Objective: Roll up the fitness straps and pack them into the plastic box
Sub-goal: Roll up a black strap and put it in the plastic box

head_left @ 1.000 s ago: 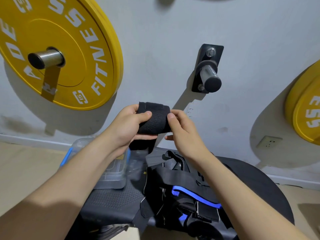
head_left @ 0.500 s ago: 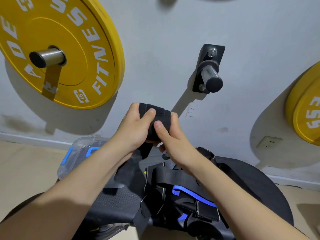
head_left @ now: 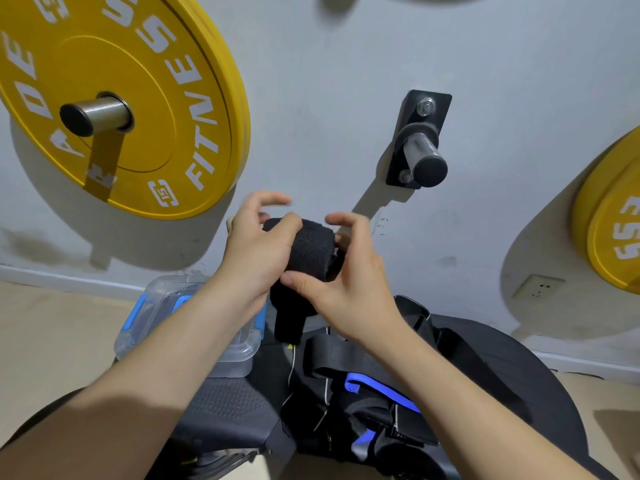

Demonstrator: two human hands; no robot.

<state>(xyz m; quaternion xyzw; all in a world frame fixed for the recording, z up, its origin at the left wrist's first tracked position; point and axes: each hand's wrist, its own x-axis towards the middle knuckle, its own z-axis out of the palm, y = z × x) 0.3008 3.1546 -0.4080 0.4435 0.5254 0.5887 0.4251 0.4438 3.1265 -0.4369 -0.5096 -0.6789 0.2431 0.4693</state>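
the left hand (head_left: 258,244) and right hand (head_left: 349,271) are both pinching a nearly rolled black strap (head_left: 308,251) at centre frame; the strap pile (head_left: 363,393) below is awaiting rolling, the plastic box (head_left: 239,355) at lower left awaiting packing

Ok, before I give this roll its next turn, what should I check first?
1. Roll secured: left hand grips the black strap roll, thumb on top: ok.
2. Right hand engaged: thumb presses under the roll, upper fingers lifted and blurred: cannot tell.
3. Strap fully wound: loose tail hangs below the roll: not ok.
4. Plastic box close by: it sits just under the left forearm: ok.
5. Box open for packing: the forearm hides most of it: cannot tell.
6. Remaining work: pile of straps lies unrolled right of the box: not ok.
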